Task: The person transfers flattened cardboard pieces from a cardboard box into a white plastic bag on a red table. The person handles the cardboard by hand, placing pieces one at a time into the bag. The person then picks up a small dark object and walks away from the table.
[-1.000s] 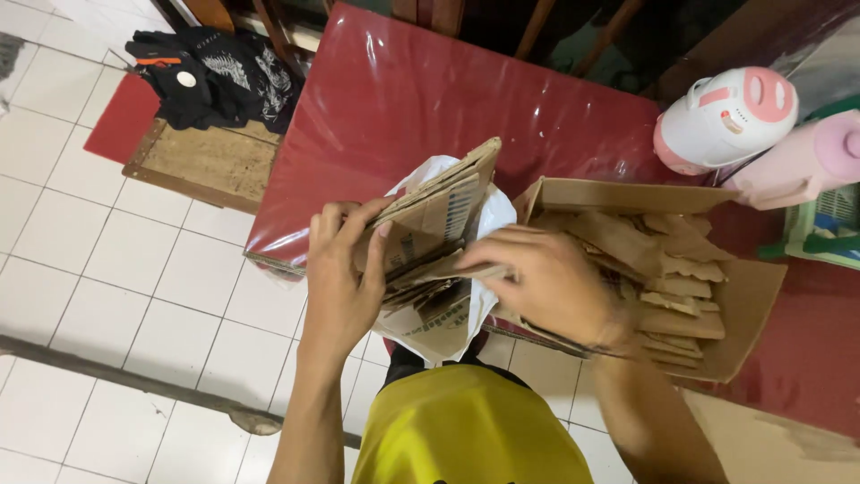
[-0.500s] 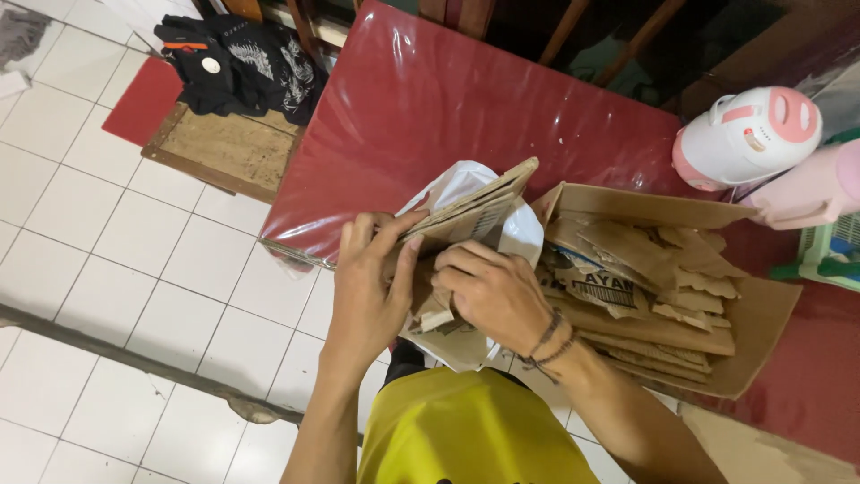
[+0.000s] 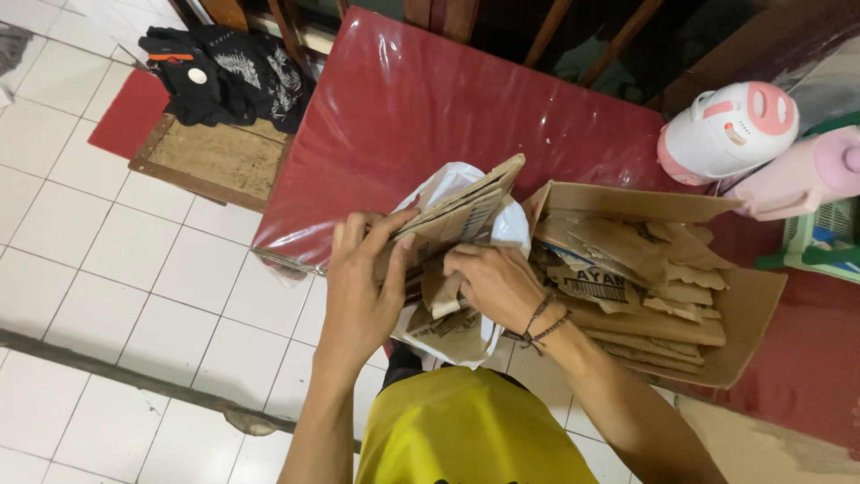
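Left hand [image 3: 363, 282] clamps the brown cardboard stack [image 3: 452, 220] inside a white bag [image 3: 448, 184] — long axis running far-right. Right hand [image 3: 493, 285] pinches a cardboard scrap [image 3: 441, 296]; an open carton [image 3: 743, 309] of torn pieces lies right, on the red tabletop [image 3: 421, 99].

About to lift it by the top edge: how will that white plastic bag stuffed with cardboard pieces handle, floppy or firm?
The white plastic bag is thin and crumpled, so probably floppy and slippery. The cardboard pieces inside look flat and stiff, likely lending it shape. They stick out past the rim, so some might slide out if it tips.

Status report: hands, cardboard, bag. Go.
Left hand gripping cardboard stack in white plastic bag. Right hand pushing torn cardboard pieces inside. Cardboard box alongside, touching.
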